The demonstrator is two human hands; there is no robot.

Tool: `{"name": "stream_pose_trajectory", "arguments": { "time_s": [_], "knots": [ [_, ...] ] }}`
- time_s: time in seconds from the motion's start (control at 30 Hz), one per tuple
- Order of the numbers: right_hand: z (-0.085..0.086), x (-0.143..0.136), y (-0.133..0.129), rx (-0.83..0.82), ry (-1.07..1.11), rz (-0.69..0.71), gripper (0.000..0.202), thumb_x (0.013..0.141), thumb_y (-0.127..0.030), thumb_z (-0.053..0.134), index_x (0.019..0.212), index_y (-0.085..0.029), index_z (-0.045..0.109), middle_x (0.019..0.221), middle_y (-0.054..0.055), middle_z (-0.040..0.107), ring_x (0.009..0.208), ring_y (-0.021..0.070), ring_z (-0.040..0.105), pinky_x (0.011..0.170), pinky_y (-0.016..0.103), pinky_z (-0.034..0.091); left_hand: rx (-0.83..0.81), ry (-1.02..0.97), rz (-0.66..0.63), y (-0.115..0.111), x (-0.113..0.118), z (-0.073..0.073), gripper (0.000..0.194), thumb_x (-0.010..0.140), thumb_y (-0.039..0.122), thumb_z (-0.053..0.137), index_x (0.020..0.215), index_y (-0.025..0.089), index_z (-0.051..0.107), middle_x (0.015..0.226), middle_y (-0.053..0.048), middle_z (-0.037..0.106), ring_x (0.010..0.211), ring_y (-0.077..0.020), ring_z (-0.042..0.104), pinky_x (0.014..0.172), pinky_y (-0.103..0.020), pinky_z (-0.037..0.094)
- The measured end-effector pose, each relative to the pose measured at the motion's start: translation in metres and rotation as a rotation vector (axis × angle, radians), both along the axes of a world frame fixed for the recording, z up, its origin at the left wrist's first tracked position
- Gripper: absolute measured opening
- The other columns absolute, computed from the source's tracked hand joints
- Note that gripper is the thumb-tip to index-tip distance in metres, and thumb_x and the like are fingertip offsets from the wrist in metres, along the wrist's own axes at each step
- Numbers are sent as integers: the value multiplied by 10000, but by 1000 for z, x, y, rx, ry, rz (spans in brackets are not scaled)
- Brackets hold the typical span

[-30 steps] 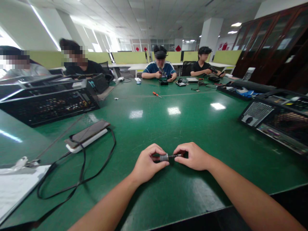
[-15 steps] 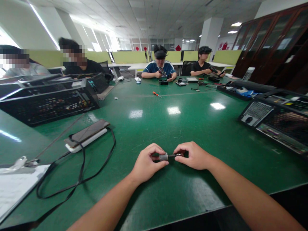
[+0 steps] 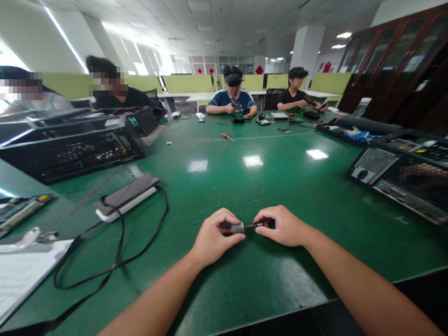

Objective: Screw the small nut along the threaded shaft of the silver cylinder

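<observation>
Clipboard: near left corner of the bench, paper [image 3: 33,273] on it, clear of the work.
Left hand [image 3: 215,238]: thumb and fingers open about as wide as the part, pinching the grey cylinder [image 3: 237,228] from its sides.
Right hand [image 3: 283,226]: nearly closed, fingertips on the far end of the dark shaft [image 3: 250,226], rest of the fingers curled. Can't tell how hard it squeezes.
Cylinder + shaft: between the hands, lying roughly crosswise, low over the green tabletop [image 3: 196,191]. Can't see whether it touches.
Cylinder feel: looks like metal, so I'd guess stiff and dense for its size, smooth enough to roll in dry fingers. Best hold is around the barrel, as the left has it.
Shaft feel: thin, dark, looks ridged or stepped; too small to tell which. Probably rigid, decent bite at the tip, but a sideways push there would lever the whole part. Keep the pull in line.
Flat slab [image 3: 128,192]: beyond the clipboard, on a white base, black cord [image 3: 121,242] looped beside it.
Screwdriver [image 3: 227,137]: orange handle, farther up the table, well apart from both hands.
Person opposite [image 3: 231,100]: far edge, busy with a dark tool.
</observation>
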State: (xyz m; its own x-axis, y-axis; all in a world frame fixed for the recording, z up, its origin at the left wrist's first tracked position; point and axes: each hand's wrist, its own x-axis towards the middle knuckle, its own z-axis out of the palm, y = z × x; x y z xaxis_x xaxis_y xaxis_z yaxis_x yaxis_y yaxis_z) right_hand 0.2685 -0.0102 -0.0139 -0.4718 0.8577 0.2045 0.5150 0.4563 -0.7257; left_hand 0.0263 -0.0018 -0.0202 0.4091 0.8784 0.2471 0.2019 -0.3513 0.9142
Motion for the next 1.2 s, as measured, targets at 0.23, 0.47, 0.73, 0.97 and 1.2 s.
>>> {"name": "stream_pose_trajectory", "arguments": {
  "time_s": [0.23, 0.47, 0.73, 0.97, 1.2],
  "knots": [
    [1, 2, 0, 1, -7, -6, 122, 860, -256, 684, 938, -183, 743, 803, 32, 738, 712, 155, 667, 704, 272, 494, 6, -7, 4, 0, -1, -1, 222, 705, 203, 831, 818, 166, 643, 917, -58, 637, 851, -188, 639, 702, -293, 587],
    [2, 3, 0, 2, -17, -11, 117, 852, -248, 688, 938, -191, 742, 807, 29, 742, 710, 157, 671, 706, 277, 500, 17, -8, 11, 0, -1, 0, 225, 698, 209, 840, 815, 168, 652, 917, -57, 640, 853, -189, 648, 704, -295, 597],
    [4, 4, 0, 17, -22, -16, 115, 851, -246, 686, 936, -190, 739, 806, 32, 742, 711, 159, 671, 702, 277, 500, 19, -13, 20, 1, -1, 0, 233, 695, 213, 845, 810, 166, 648, 914, -57, 643, 845, -189, 654, 693, -290, 601],
    [3, 6, 1, 24, -31, -29, 126, 856, -257, 684, 949, -192, 739, 812, 30, 740, 711, 156, 669, 703, 278, 498, 29, 0, 28, 0, -2, 1, 224, 701, 209, 838, 810, 168, 646, 918, -59, 641, 852, -192, 650, 691, -292, 600],
    [3, 8, 2, 33, -30, -30, 128, 859, -254, 681, 958, -196, 738, 819, 30, 744, 718, 158, 673, 711, 282, 503, 17, -11, 28, 1, -2, 0, 235, 702, 215, 839, 815, 168, 638, 919, -55, 638, 844, -186, 652, 693, -289, 605]
  ]
}}
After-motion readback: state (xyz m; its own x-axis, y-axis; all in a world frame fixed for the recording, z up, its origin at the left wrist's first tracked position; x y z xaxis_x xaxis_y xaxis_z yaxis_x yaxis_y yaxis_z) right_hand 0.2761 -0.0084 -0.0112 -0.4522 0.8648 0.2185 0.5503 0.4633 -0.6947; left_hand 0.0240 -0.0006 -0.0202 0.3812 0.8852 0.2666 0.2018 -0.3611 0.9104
